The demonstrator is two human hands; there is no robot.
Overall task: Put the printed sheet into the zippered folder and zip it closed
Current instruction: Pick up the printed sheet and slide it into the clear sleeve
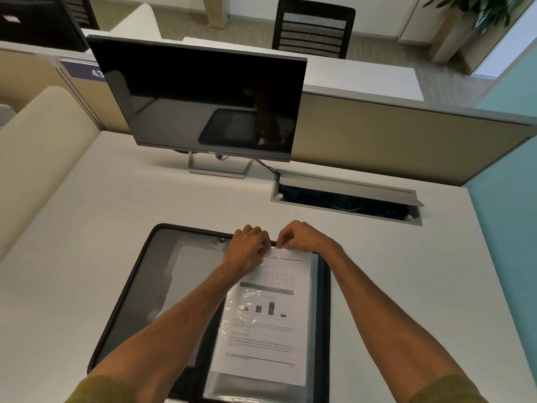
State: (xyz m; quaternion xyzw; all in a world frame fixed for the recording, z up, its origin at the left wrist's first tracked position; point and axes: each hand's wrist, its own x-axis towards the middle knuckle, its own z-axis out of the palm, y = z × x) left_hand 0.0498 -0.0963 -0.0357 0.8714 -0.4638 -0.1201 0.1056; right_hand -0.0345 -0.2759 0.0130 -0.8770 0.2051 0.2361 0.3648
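Observation:
A black zippered folder [139, 274] lies open flat on the white desk in front of me. On its right half rests the printed sheet [267, 330], white with a table, a bar chart and text, under a shiny clear plastic sleeve. My left hand [248, 247] and my right hand [302, 237] meet at the sheet's far edge. Both pinch the top edge of the sleeve and sheet with their fingertips. The folder's left half shows a grey inner pocket, partly hidden by my left forearm.
A dark monitor [200, 103] stands on its stand at the back of the desk [87, 213]. An open cable tray [345, 199] is set into the desk behind my right hand. Beige partitions bound the desk at the back and left; a black chair [313, 27] stands beyond.

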